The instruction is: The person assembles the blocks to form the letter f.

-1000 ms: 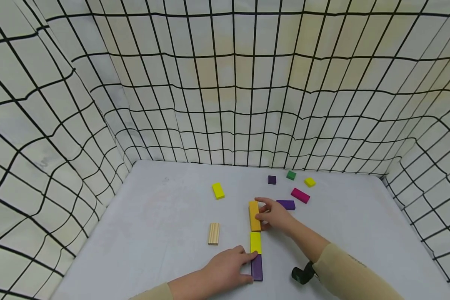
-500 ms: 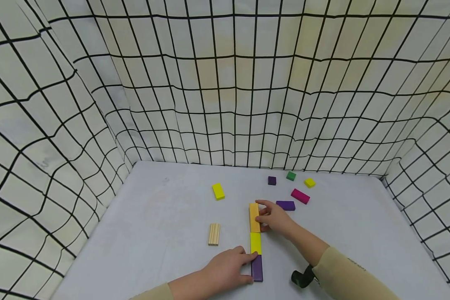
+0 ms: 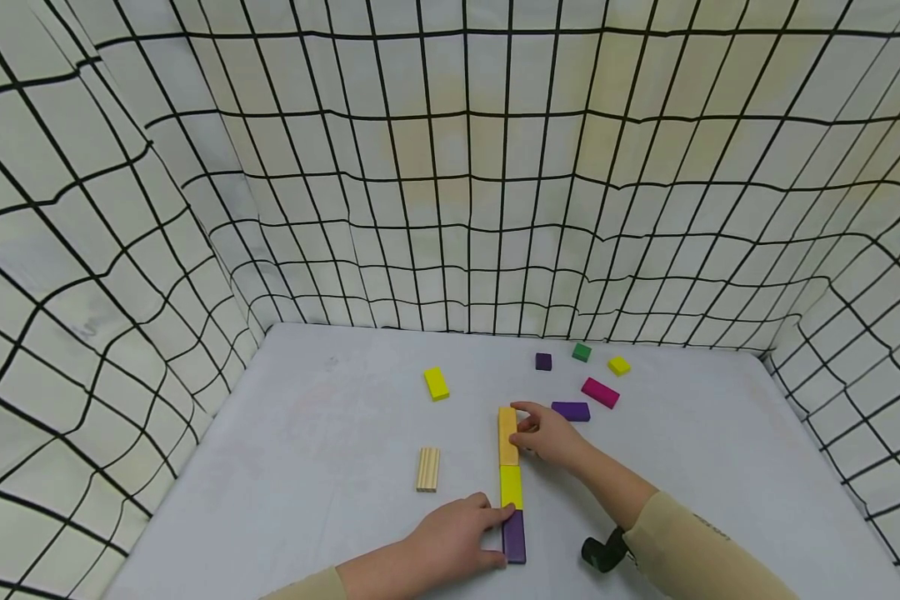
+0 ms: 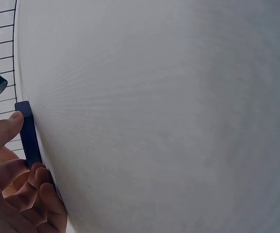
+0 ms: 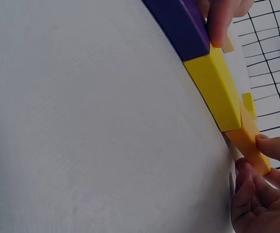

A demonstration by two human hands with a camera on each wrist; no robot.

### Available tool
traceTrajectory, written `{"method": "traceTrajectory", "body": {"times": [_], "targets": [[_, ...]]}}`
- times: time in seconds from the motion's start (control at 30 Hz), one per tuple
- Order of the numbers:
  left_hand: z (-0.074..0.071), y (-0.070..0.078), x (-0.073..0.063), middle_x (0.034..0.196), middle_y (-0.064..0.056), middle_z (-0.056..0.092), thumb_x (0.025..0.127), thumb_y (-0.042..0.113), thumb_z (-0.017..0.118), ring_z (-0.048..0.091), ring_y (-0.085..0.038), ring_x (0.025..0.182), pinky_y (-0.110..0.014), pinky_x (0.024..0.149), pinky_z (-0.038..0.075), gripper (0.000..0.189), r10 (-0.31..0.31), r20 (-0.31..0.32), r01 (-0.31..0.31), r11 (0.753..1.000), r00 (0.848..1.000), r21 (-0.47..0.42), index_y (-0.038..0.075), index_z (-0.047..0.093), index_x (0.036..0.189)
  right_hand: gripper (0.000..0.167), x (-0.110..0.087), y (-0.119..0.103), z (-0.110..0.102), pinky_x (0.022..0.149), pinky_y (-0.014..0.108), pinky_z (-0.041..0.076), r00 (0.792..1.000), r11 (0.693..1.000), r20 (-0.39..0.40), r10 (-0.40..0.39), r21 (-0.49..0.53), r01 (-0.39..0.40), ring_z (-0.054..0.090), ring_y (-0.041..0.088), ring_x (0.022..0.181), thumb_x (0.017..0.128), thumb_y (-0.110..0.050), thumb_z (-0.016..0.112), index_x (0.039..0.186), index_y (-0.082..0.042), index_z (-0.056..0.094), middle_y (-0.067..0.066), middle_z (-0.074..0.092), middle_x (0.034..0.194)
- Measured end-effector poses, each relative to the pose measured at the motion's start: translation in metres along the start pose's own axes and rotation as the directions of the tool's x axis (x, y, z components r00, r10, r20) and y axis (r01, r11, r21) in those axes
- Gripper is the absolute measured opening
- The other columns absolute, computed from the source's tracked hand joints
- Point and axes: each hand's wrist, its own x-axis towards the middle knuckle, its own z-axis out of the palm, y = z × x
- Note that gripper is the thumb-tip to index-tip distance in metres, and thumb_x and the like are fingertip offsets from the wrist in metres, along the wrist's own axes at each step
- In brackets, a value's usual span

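In the head view a purple block (image 3: pixel 513 537), a yellow block (image 3: pixel 511 487) and an orange block (image 3: pixel 507 436) lie end to end in a straight row. My left hand (image 3: pixel 453 537) holds the purple block, thumb at its near end and index finger by its joint with the yellow block. The left wrist view shows that thumb against the end of the purple block (image 4: pixel 29 136). My right hand (image 3: pixel 551 435) grips the orange block from the right, one finger at its far end. In the right wrist view the orange block (image 5: pixel 249 143) meets the yellow block (image 5: pixel 213 90).
A striped wooden block (image 3: pixel 428 469) and another yellow block (image 3: pixel 437 383) lie left of the row. Beyond my right hand are a second purple block (image 3: pixel 572 411), a magenta block (image 3: pixel 600 392) and several small cubes. Black netting (image 3: pixel 465 200) surrounds the white table (image 3: pixel 307 433).
The orange block has shifted slightly toward me, and the thin gap between it and the yellow block has closed. My right hand moved with it; my left hand stays in place.
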Motion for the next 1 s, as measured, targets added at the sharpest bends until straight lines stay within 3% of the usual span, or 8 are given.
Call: {"method": "traceTrajectory", "body": {"times": [0.23, 0.7, 1.0], "targets": [[-0.0005, 0.0009, 0.0006, 0.097, 0.010, 0.058, 0.082, 0.047, 0.078, 0.048, -0.003, 0.075, -0.021, 0.070, 0.047, 0.061, -0.015, 0.009, 0.015, 1.000, 1.000, -0.023, 0.032, 0.060, 0.138, 0.059, -0.0011, -0.0018, -0.0014, 0.068, 0.028, 0.053, 1.000, 0.999, 0.013, -0.024, -0.030, 0.025, 0.056, 0.017, 0.077, 0.088, -0.020, 0.076, 0.142, -0.014, 0.053, 0.002, 0.062, 0.097], [0.0005, -0.0004, -0.0013, 0.096, 0.010, 0.057, 0.082, 0.047, 0.078, 0.048, -0.002, 0.074, -0.021, 0.068, 0.046, 0.061, 0.014, -0.018, -0.014, 1.000, 1.000, -0.005, 0.030, 0.060, 0.138, 0.060, 0.0010, 0.0000, -0.0055, 0.062, 0.027, 0.047, 0.999, 0.998, 0.044, 0.015, -0.061, -0.013, 0.052, 0.018, 0.070, 0.088, -0.020, 0.077, 0.142, -0.009, 0.054, 0.002, 0.058, 0.089], [-0.0001, -0.0002, -0.0022, 0.095, 0.011, 0.056, 0.082, 0.047, 0.078, 0.047, -0.003, 0.074, -0.021, 0.067, 0.045, 0.062, 0.009, -0.018, -0.009, 1.000, 1.000, -0.008, 0.030, 0.060, 0.138, 0.061, 0.0043, 0.0030, -0.0057, 0.061, 0.026, 0.046, 0.997, 0.995, 0.078, 0.013, -0.098, -0.005, 0.051, 0.018, 0.068, 0.088, -0.024, 0.076, 0.144, -0.014, 0.054, 0.003, 0.057, 0.086]]}}
